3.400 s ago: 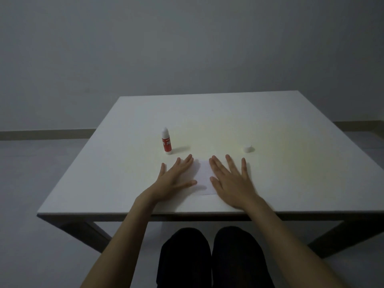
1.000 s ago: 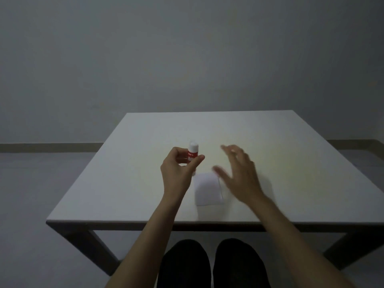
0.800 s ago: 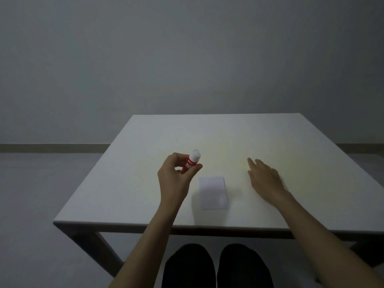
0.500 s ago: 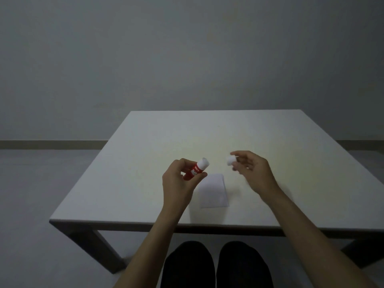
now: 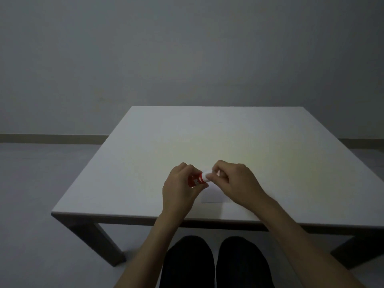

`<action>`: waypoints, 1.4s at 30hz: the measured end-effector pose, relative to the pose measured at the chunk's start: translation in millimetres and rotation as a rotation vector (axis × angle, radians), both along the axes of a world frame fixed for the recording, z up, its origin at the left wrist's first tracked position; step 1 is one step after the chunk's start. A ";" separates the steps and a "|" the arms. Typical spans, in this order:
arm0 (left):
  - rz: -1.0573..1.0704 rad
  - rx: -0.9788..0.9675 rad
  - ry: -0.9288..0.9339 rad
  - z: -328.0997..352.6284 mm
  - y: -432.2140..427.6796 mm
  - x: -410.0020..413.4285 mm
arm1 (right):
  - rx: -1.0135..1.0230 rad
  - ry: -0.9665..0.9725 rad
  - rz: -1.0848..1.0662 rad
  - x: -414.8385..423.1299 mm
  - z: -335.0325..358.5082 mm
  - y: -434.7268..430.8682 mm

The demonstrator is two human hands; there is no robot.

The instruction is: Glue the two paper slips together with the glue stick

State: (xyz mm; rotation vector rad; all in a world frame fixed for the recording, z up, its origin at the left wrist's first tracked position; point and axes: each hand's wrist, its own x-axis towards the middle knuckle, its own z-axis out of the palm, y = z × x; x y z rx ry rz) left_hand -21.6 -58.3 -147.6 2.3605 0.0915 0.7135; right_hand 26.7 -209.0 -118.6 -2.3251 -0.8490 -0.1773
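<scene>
My left hand (image 5: 180, 189) holds the red glue stick (image 5: 196, 180) tilted, its white end pointing right, a little above the table. My right hand (image 5: 234, 183) pinches the white cap (image 5: 206, 176) against that end of the stick. The white paper slips (image 5: 214, 196) lie flat on the table just beneath and behind both hands; they look like one sheet, and my hands hide their upper part.
The white table (image 5: 270, 154) has its front edge close to me, with my dark-clothed knees (image 5: 214, 265) below it. A grey wall stands behind the table.
My left hand lifted the glue stick from the table. My right hand picked up the cap from the right and brought it onto the stick's end. The paper stayed put.
</scene>
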 end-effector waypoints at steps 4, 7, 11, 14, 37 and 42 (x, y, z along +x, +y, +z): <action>-0.015 0.031 0.021 -4.2 -2.8 -2.2 | -0.062 -0.034 -0.137 2.7 -3.3 1.4; 0.003 -0.007 0.002 -0.3 -1.2 2.5 | 0.059 0.073 0.011 3.3 -1.6 -0.2; -0.017 0.002 -0.015 -1.3 -2.5 9.6 | 0.046 -0.045 -0.141 2.9 -6.7 6.7; 0.009 -0.076 -0.008 -2.6 -0.1 20.7 | 0.071 -0.069 -0.246 3.5 -8.7 4.0; 0.212 -0.425 0.096 -25.0 51.3 116.6 | 0.484 0.329 -0.288 -27.0 -48.8 -45.1; 0.174 -0.380 0.152 -27.1 51.7 113.0 | 0.464 0.343 -0.274 -27.2 -57.6 -43.6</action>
